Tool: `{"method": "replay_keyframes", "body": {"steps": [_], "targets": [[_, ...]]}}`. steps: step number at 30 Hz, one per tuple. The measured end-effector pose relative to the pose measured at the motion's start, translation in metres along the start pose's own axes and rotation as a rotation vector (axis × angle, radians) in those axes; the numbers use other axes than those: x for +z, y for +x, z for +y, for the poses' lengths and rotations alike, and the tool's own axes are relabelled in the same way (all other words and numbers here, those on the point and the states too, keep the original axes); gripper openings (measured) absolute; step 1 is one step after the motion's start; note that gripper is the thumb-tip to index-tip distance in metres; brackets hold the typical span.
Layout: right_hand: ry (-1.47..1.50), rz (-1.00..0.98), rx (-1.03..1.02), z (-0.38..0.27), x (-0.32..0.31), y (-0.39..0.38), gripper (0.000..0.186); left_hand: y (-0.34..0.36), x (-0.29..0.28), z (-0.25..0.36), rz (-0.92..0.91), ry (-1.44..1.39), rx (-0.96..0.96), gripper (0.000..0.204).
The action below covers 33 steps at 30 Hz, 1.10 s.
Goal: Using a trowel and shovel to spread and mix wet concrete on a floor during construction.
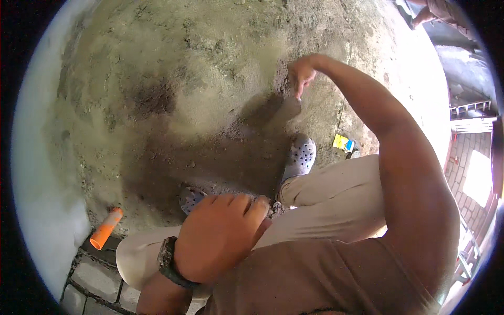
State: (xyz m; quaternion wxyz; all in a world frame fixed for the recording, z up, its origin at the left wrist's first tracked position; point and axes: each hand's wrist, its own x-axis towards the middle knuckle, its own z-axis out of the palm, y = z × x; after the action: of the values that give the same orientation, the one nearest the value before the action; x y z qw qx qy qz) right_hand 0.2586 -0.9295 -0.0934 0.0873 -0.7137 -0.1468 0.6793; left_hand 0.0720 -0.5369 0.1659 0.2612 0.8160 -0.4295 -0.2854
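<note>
My right hand [302, 76] reaches out over the bare earth, its fingers closed round what looks like a trowel. The flat, pale blade [286, 112] is slightly blurred and points down toward the soil [205, 126], with a dark shadow to its left. My left hand [220, 231], with a dark watch [169, 260] on the wrist, is near my lap, between my knees. Its fingers are curled in and their undersides are hidden, so I cannot see what they hold, if anything. A dark crumbly clump [275, 209] shows just beyond its thumb side.
My perforated clogs [302, 155] stand on the soil. An orange pipe [106, 229] sticks up at the left, by grey paving blocks [96, 277] and a pale wall [44, 173]. A small yellow-and-blue packet [343, 143] lies right of my foot. Another person's leg [423, 17] shows top right.
</note>
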Motion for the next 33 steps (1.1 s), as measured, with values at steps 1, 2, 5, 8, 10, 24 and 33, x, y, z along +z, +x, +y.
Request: {"method": "replay_keyframes", "body": {"steps": [1,2,5,8,10,24,33], "targets": [[0.054,0.101,-0.026,0.012,-0.008,0.002,0.027,0.0,-0.002,0.001,-0.004,0.028,-0.01,0.027],[0.056,0.103,-0.03,0.005,-0.017,-0.003,0.027,0.001,-0.003,0.001,-0.008,0.057,-0.029,0.027],[-0.078,0.291,0.015,-0.021,-0.057,-0.033,0.026,-0.001,0.001,0.002,0.044,-0.012,-0.078,0.035],[-0.164,0.397,-0.012,-0.048,-0.082,-0.067,0.026,-0.002,-0.002,0.005,0.056,0.012,-0.08,0.034],[-0.158,0.489,-0.051,-0.07,-0.098,-0.082,0.027,-0.004,-0.005,0.003,0.032,0.029,-0.07,0.032],[0.342,1.015,-0.307,-0.149,-0.115,-0.08,0.06,-0.01,-0.003,-0.007,0.159,0.03,-0.083,0.036],[-0.256,-0.137,-0.179,-0.16,0.017,0.017,0.058,0.0,-0.007,-0.002,0.029,0.013,-0.061,0.035]]}}
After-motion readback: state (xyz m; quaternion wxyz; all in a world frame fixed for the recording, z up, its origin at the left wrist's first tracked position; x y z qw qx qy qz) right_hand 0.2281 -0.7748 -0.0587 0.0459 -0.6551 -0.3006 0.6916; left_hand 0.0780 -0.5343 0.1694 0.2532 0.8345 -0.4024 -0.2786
